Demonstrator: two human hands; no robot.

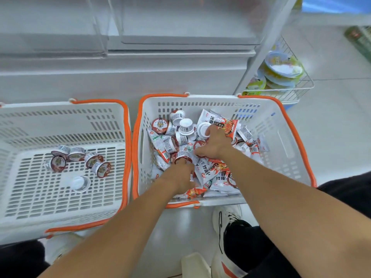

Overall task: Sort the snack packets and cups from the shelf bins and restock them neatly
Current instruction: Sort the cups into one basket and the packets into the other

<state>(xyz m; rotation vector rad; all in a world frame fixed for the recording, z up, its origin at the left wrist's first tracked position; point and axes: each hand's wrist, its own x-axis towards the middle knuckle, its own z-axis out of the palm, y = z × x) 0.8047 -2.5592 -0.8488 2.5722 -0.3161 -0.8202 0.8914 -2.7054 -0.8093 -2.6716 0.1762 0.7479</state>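
Note:
Two white baskets with orange handles stand on the floor. The right basket (pixel 281 125) holds a jumble of small cups (pixel 185 126) and red-and-white snack packets (pixel 212 169). Both my hands are inside it. My left hand (pixel 180 175) grips a small red-rimmed cup (pixel 181 155) at its fingertips. My right hand (pixel 213 143) has its fingers curled around a white cup (pixel 203 129) lying bottom up. The left basket (pixel 60 197) holds several cups (pixel 80 159) lying loose on its slotted floor, one of them bottom up (pixel 80 183).
White shelving (pixel 140 63) stands right behind the baskets. A wire rack (pixel 297 91) with stacked bowls (pixel 283 67) hangs at the back right. My shoes (pixel 226 217) and dark trouser legs are at the bottom edge, close to both baskets.

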